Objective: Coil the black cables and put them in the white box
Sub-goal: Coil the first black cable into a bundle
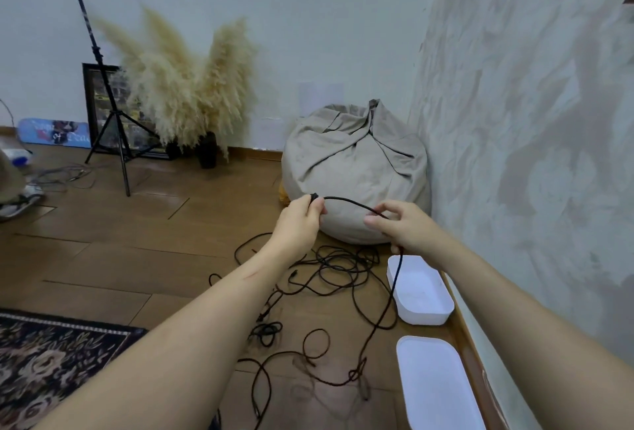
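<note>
Arms outstretched: left hand pinches the black cable at its plug end; right hand, at its 3 o'clock, pinches it too.

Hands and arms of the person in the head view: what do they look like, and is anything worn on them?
Both arms are bare as far as the frame shows: no sleeves, gloves, watch or bracelet. The left hand and right hand show no rings. The left forearm carries a thin, scratch-like mark toward the wrist.
</note>
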{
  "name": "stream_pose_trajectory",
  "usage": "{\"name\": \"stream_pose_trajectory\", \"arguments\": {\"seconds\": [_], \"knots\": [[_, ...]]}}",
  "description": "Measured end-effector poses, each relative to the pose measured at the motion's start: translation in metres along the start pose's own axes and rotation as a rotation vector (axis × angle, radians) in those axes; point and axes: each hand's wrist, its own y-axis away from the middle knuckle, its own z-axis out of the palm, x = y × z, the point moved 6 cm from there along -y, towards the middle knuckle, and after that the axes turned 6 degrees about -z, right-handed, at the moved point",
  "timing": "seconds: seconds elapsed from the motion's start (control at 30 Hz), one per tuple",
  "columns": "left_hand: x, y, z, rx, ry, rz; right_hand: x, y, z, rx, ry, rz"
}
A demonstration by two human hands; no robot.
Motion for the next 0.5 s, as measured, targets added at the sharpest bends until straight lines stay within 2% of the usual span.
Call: {"name": "stream_pose_trajectory", "arguments": {"seconds": [0.17,0.23,0.37,0.5], "knots": [[0.028,0.009,0.018,-0.109,0.218,0.083,-0.034,-0.007,0.004,0.096,0.045,-0.336],[0.036,0.013,0.025,-0.143,0.297,0.102,-0.047,-0.007,0.0,0.133,0.041,-0.407],[0.048,0.018,0.03,-0.214,0.411,0.127,-0.059,-0.005,-0.011,0.179,0.046,-0.448],[0.06,0.022,0.041,-0.353,0.536,0.122,-0.054,-0.004,-0.02,0.211,-0.174,-0.366]]}}
